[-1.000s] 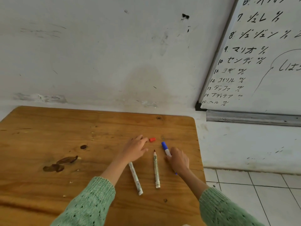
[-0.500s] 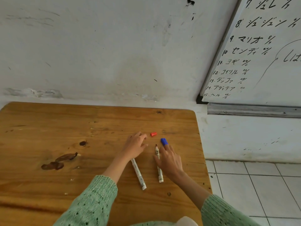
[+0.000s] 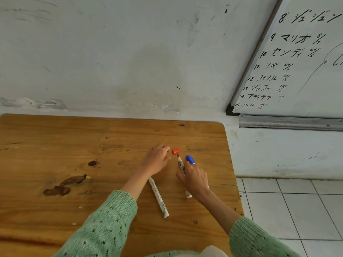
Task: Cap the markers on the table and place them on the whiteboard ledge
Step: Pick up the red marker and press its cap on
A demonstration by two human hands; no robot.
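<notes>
On the wooden table (image 3: 74, 145) lie three white markers. My left hand (image 3: 157, 160) rests palm down over the top end of the left marker (image 3: 158, 200), its fingertips just left of a loose red cap (image 3: 176, 151). My right hand (image 3: 194, 179) is closed on the middle marker (image 3: 180, 164), whose bare reddish tip points at the red cap. The third marker lies mostly hidden under that hand, with only its blue cap (image 3: 190, 159) showing past the fingers. The whiteboard ledge (image 3: 289, 123) is a grey metal rail at the upper right.
The whiteboard (image 3: 297, 62) with black writing hangs above the ledge, beyond the table's right edge. Dark stains (image 3: 65, 184) mark the table at the left. A white wall runs behind the table, and tiled floor (image 3: 297, 210) lies to the right.
My right hand left the blue-capped marker, moved left onto the middle marker and slid its tip up toward the red cap. My left hand has stayed by the red cap.
</notes>
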